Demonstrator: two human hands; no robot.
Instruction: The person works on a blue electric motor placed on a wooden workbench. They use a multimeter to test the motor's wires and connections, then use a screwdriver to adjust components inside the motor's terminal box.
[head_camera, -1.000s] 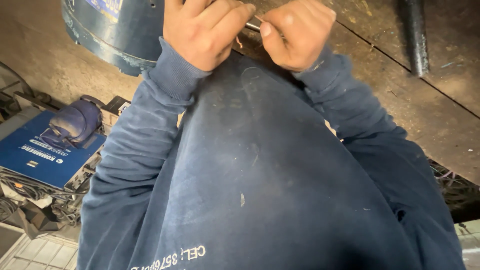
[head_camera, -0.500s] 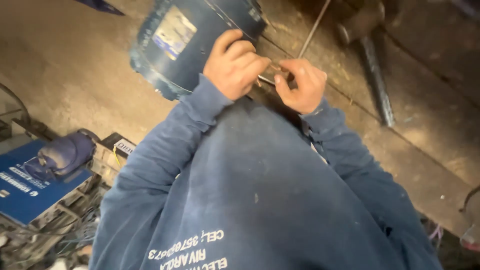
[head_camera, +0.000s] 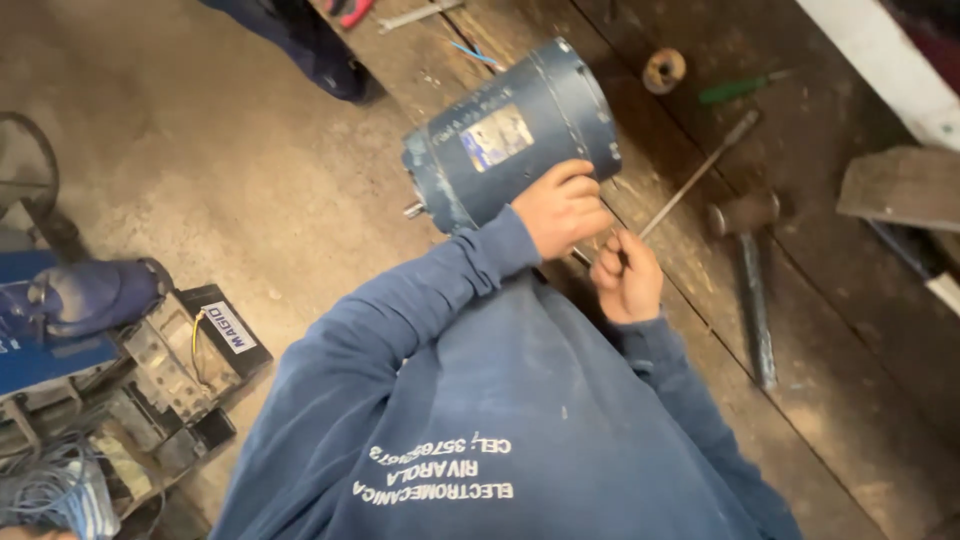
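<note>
Plainly the work is in its middle. The blue electric motor (head_camera: 510, 140) lies on its side on the worn wooden bench (head_camera: 850, 330), its stub shaft pointing left, and both hands are busy at its lower right end. The left hand (head_camera: 562, 208) rests against the housing with its fingers curled down, apparently pinching something thin at the casing's edge. The right hand (head_camera: 628, 276) is closed into a narrow grip just beside it, on what looks like a wire or slim rod, though the view is too small to tell which.

Nothing on the motor looks opened; its end covers seem in place (the far end is hidden). A long metal rod (head_camera: 695, 178), a hammer (head_camera: 750, 260), a green-handled screwdriver (head_camera: 742, 88) and a small rusty ring (head_camera: 664, 70) lie apart on the bench, untouched.
</note>
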